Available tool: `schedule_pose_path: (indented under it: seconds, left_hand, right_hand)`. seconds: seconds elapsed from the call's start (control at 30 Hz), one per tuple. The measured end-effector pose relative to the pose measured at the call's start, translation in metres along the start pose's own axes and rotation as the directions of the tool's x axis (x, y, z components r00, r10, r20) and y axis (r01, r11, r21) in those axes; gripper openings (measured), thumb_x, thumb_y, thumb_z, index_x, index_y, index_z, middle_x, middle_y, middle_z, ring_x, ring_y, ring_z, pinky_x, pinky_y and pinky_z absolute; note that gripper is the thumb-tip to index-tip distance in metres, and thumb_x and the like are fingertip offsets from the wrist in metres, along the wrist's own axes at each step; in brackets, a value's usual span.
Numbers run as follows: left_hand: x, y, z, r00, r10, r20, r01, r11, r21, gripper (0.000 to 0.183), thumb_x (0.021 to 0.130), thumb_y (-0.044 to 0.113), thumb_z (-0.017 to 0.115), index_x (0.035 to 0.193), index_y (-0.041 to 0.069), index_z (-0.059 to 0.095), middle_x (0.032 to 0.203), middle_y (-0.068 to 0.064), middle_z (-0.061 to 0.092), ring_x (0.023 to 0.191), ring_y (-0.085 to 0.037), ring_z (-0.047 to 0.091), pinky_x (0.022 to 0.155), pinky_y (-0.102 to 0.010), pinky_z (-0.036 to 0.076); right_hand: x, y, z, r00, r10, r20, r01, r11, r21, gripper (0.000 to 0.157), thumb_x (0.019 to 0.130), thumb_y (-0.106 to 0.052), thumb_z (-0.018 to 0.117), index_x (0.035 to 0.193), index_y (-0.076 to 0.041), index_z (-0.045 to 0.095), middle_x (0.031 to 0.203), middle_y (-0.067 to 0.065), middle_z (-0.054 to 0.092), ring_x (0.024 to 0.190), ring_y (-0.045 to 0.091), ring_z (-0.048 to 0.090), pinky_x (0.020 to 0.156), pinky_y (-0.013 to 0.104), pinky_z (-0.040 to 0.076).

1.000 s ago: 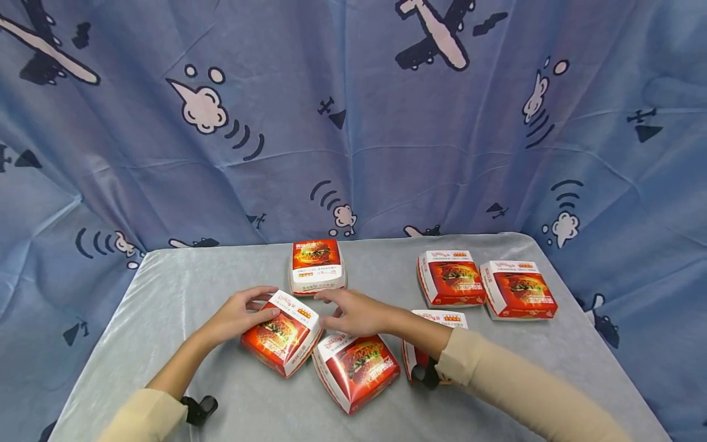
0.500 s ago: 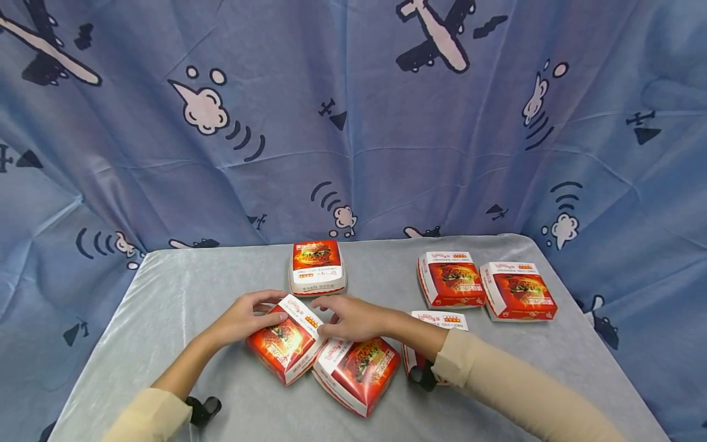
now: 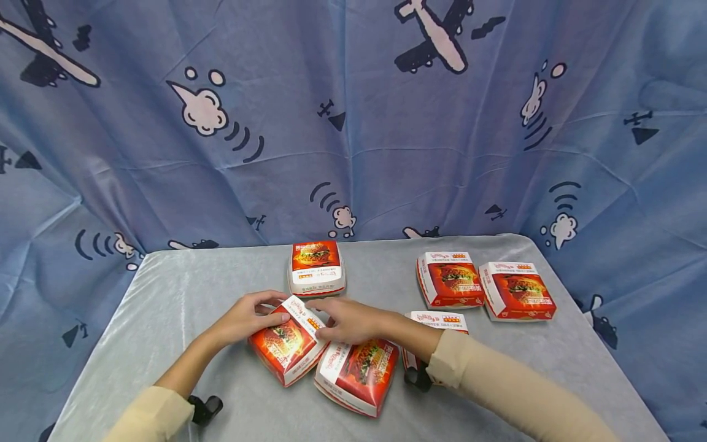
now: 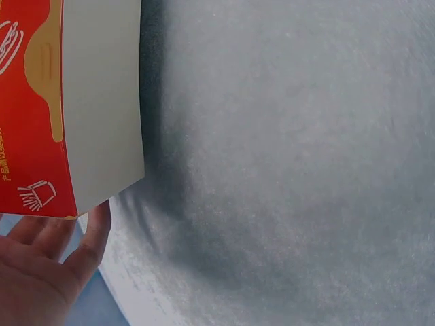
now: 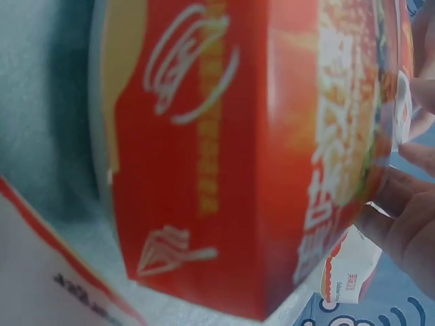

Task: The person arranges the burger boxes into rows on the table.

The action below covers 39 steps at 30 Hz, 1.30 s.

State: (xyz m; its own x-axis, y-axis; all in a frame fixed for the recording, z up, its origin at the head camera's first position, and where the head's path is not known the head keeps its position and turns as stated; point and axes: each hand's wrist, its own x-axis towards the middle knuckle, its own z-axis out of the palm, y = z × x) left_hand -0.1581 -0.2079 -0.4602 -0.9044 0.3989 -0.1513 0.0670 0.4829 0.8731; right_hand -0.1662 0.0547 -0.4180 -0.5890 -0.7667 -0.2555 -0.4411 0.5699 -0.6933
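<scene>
A red and white burger box (image 3: 284, 344) lies turned at an angle near the middle of the table, in both hands. My left hand (image 3: 245, 319) grips its far left side, the thumb on the lid; in the left wrist view, fingers of this hand (image 4: 51, 265) reach around the box's (image 4: 34, 122) corner. My right hand (image 3: 353, 320) holds the far right corner of the same box, the thumb at the lid's edge. Below the right hand, a second burger box (image 3: 367, 371) lies close against the first. Its printed side fills much of the right wrist view.
Behind the hands stands a burger box (image 3: 316, 270). Two more boxes, one (image 3: 450, 279) beside another (image 3: 519, 291), sit at the back right. Under the right forearm lies a partly hidden box (image 3: 442, 319). A blue curtain (image 3: 353, 123) hangs behind the grey-covered table (image 3: 221, 270).
The left-held box has shifted slightly right and nearer. My right hand has closed onto its far right corner. The second box below has turned a little and slid nearer.
</scene>
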Motion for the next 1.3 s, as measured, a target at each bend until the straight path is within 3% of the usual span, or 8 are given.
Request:
schedule_pose_path:
  seconds: [0.27,0.53,0.9,1.17,1.3]
  left_hand:
    - [0.001,-0.001,0.002,1.000,-0.002,0.014,0.002,1.000,-0.005,0.048,0.092,0.028,0.072,0.132,0.005,0.062,0.122,-0.017,0.064,0.102,-0.027,0.066,0.081,-0.035,0.056]
    - [-0.005,-0.003,0.001,0.999,-0.006,-0.032,0.008,0.999,0.043,0.049,0.092,0.033,0.072,0.132,0.007,0.062,0.123,-0.013,0.064,0.106,-0.027,0.064,0.088,-0.040,0.054]
    - [-0.015,-0.002,-0.011,0.998,-0.053,-0.023,0.054,0.995,0.080,0.065,0.081,0.035,0.082,0.134,0.006,0.059,0.125,-0.015,0.062,0.108,-0.029,0.062,0.087,-0.039,0.053]
    - [-0.011,-0.002,-0.018,1.000,-0.020,0.005,0.020,0.996,0.091,0.044,0.082,0.031,0.082,0.117,0.007,0.068,0.114,-0.008,0.066,0.102,-0.025,0.062,0.085,-0.040,0.051]
    - [-0.010,-0.002,-0.022,0.999,-0.012,0.042,0.008,0.997,0.080,0.042,0.085,0.030,0.080,0.118,0.006,0.069,0.116,-0.008,0.067,0.107,-0.026,0.060,0.087,-0.040,0.050]
  right_hand:
    - [0.001,-0.002,0.003,1.000,-0.001,-0.016,0.000,0.998,-0.069,0.064,0.098,-0.017,0.063,0.155,-0.013,0.035,0.145,0.001,0.051,0.100,0.008,0.056,0.091,0.024,0.046]
    - [0.001,-0.002,0.006,1.000,0.016,-0.026,-0.019,0.995,-0.095,0.063,0.098,-0.022,0.064,0.154,-0.011,0.037,0.145,0.000,0.050,0.101,0.007,0.056,0.092,0.024,0.046]
    - [-0.001,-0.006,0.008,0.997,0.041,-0.063,-0.046,0.997,-0.068,0.061,0.096,-0.021,0.067,0.149,-0.008,0.042,0.127,0.005,0.061,0.092,0.007,0.060,0.083,0.022,0.049]
    - [-0.001,-0.006,0.002,0.997,0.027,-0.069,-0.031,0.997,-0.068,0.043,0.096,-0.023,0.065,0.136,-0.010,0.054,0.118,0.005,0.064,0.089,0.006,0.060,0.081,0.023,0.050]
    - [0.000,-0.004,-0.002,0.996,0.010,-0.083,-0.016,0.997,-0.076,0.045,0.097,-0.022,0.064,0.138,-0.008,0.053,0.128,0.007,0.061,0.100,0.016,0.063,0.086,0.026,0.051]
